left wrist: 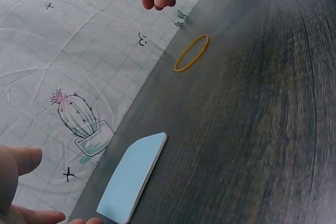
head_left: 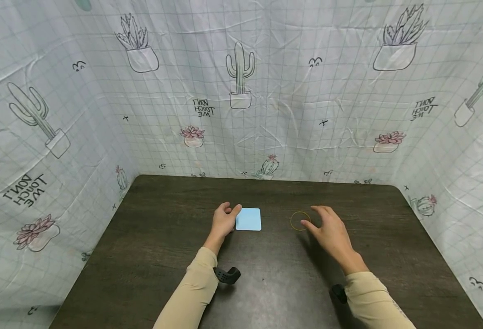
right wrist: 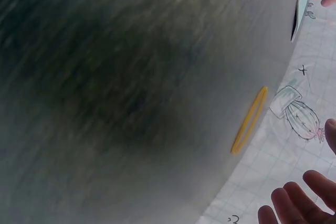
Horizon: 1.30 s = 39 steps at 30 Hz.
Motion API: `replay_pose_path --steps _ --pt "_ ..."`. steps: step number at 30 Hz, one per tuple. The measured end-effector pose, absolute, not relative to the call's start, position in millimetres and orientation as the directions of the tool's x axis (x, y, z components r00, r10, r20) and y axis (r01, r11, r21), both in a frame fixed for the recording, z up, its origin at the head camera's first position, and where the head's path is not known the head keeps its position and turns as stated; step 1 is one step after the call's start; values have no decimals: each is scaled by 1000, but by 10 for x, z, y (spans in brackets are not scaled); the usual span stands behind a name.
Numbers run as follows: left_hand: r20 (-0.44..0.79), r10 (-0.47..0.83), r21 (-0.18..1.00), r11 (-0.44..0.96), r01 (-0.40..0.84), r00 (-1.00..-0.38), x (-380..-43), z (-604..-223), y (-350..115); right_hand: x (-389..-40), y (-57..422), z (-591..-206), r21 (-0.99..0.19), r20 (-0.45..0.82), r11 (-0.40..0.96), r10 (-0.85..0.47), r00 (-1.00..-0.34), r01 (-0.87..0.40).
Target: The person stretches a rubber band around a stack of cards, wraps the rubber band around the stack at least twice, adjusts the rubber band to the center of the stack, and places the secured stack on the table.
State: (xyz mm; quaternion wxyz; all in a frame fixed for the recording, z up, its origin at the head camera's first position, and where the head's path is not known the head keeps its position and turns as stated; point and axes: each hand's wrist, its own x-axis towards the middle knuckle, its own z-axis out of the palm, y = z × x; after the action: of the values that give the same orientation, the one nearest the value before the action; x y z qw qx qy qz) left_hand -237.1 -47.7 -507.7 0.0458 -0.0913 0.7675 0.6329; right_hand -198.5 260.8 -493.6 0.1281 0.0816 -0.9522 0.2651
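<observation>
A thin light blue square card (head_left: 248, 219) with rounded corners lies on the dark table, its pale edge showing in the left wrist view. At its left side is my left hand (head_left: 224, 220), fingers relaxed and spread from the thumb; the left wrist view shows a gap between the fingers and the card (left wrist: 134, 177). A yellow rubber band (head_left: 300, 221) lies as a loose ring to the card's right. My right hand (head_left: 331, 230) hovers just right of the band, thumb and fingers apart, holding nothing. In the right wrist view its fingers (right wrist: 294, 203) are loosely bent near the band (right wrist: 249, 120).
The dark wood-grain table (head_left: 163, 265) is bordered at the back and both sides by a white curtain (head_left: 290, 114) printed with cacti and grid lines. Each wrist wears a black band (head_left: 227, 275) over a beige sleeve (head_left: 189, 292).
</observation>
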Motion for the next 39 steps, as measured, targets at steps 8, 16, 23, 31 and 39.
replay_pose_path --steps 8,16,23,31,39 --pt "-159 -121 945 270 -187 -980 -2424 -5137 -410 -2009 2554 -4991 -478 222 857 -95 -970 -193" --pt "-142 -138 926 332 -181 -980 -2420 -5201 -409 -2012 2482 -5075 -463 169 869 -108 -980 -176" --pt "-109 -123 910 386 -149 -986 -2430 -5204 -403 -2058 2441 -5078 -451 144 876 -116 -983 -169" --pt "-98 -109 854 502 -140 -989 -2442 -5219 -374 -2090 2402 -5078 -454 87 879 -121 -989 -148" --pt "-93 -116 769 623 -145 -989 -2492 -5253 -374 -2120 2383 -5073 -446 29 885 -134 -991 -132"
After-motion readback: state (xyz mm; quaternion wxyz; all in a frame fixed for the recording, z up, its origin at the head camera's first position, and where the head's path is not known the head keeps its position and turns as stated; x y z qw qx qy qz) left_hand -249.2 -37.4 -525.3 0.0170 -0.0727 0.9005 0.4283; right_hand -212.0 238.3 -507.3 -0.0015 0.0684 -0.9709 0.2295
